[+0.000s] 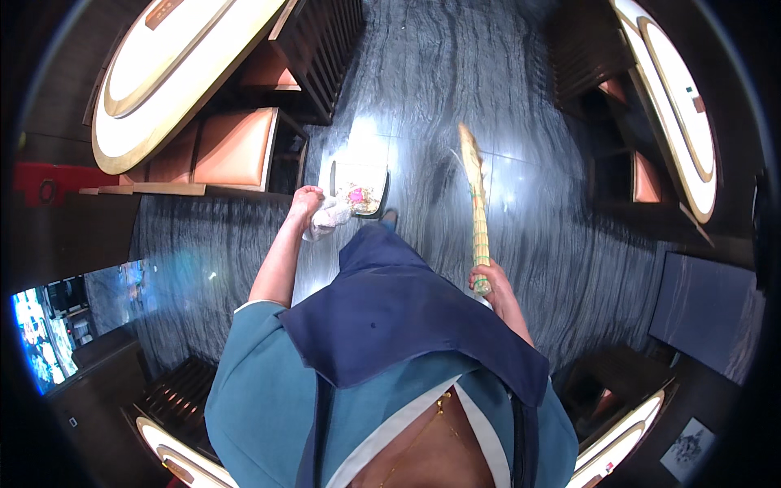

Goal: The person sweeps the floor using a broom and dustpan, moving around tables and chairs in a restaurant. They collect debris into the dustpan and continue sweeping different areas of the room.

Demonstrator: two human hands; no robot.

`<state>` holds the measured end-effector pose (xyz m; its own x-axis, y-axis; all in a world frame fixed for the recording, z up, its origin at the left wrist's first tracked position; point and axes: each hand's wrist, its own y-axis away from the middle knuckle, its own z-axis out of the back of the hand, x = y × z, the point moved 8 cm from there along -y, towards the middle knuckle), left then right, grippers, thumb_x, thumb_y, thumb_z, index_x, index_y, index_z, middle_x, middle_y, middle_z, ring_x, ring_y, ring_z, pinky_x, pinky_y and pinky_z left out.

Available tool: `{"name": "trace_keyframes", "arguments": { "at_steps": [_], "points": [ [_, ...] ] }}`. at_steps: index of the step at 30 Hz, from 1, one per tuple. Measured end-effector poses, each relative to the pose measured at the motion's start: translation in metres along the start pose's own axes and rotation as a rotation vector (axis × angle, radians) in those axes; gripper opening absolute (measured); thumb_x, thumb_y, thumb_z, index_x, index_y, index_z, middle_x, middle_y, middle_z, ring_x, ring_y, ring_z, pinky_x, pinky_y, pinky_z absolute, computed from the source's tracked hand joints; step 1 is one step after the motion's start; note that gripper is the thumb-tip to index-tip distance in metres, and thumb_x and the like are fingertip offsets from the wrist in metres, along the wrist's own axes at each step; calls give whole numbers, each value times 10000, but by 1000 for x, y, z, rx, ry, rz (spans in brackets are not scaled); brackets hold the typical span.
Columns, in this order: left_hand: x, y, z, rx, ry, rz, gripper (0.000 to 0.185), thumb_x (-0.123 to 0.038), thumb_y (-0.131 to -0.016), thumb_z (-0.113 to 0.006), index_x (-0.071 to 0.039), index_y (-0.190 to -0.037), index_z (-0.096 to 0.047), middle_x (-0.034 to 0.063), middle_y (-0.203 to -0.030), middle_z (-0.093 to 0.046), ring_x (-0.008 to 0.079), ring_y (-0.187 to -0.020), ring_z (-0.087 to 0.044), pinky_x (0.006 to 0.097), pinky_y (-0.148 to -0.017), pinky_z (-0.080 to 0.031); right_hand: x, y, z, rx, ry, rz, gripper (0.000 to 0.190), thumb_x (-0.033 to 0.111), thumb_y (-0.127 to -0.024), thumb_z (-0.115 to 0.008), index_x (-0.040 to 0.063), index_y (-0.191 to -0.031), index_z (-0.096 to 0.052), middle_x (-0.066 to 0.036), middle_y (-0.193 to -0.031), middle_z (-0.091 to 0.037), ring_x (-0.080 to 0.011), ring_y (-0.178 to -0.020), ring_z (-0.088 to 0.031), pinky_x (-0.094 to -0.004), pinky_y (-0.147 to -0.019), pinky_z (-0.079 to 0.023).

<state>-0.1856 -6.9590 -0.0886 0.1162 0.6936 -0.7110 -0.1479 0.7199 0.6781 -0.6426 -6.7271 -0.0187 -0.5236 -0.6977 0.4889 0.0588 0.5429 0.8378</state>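
Observation:
My right hand [495, 283] is closed round the bound handle of a straw hand broom [479, 226], whose tip points away from me over the floor. My left hand [307, 204] grips a white cloth [329, 218], which hangs beside a dustpan-like container [386, 177] with dark sides. Small pale debris and a bright pink scrap [356, 194] lie inside that container. Whether my left hand also holds the container cannot be told. A foot shows just below it.
Glossy grey veined floor [427, 79] runs ahead between tables. A white-topped table [177, 116] and orange-padded seats [235, 146] stand at left. Another white table [677, 104] and an orange seat [645, 178] are at right. A lit screen [36, 335] glows at lower left.

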Motion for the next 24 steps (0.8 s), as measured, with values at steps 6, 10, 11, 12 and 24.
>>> {"name": "trace_keyframes", "arguments": {
  "at_steps": [6,10,11,12,24],
  "points": [
    [-66,-74,-35,-3,-70,47,124,-77,-797,-615,-19,-907,-619,60,-800,-614,153,-719,-574,302,-658,-490,80,-34,-40,-50,-137,-113,272,38,-746,-599,22,-964,-437,-82,-668,-546,-186,-549,-560,-320,-481,-489],
    [-71,-124,-38,-46,-185,110,166,-172,-860,-601,-14,-902,-630,39,-775,-615,126,-697,-564,280,-636,-466,135,-84,-53,21,-52,-175,295,30,-742,-600,32,-997,-452,-84,-676,-550,-183,-554,-556,-307,-478,-482],
    [-73,-134,-35,-56,-193,128,177,-175,-860,-601,-8,-910,-633,43,-780,-620,127,-696,-568,283,-635,-468,148,-104,-55,40,24,-174,318,21,-736,-598,36,-1024,-462,-84,-683,-549,-179,-557,-554,-306,-479,-479],
    [-76,-136,-32,-64,-193,153,189,-178,-860,-600,-3,-919,-636,47,-786,-625,128,-695,-572,285,-633,-470,161,-128,-59,55,108,-175,344,13,-731,-596,40,-1052,-473,-84,-691,-549,-175,-559,-552,-305,-479,-477],
    [-93,-156,-10,-152,-379,281,281,-199,-773,-647,-39,-1003,-657,108,-916,-679,192,-878,-640,309,-804,-488,313,-411,-172,123,1156,300,734,57,-650,-665,93,-1341,-421,-114,-931,-625,-223,-806,-615,-335,-701,-496]
  ]
}}
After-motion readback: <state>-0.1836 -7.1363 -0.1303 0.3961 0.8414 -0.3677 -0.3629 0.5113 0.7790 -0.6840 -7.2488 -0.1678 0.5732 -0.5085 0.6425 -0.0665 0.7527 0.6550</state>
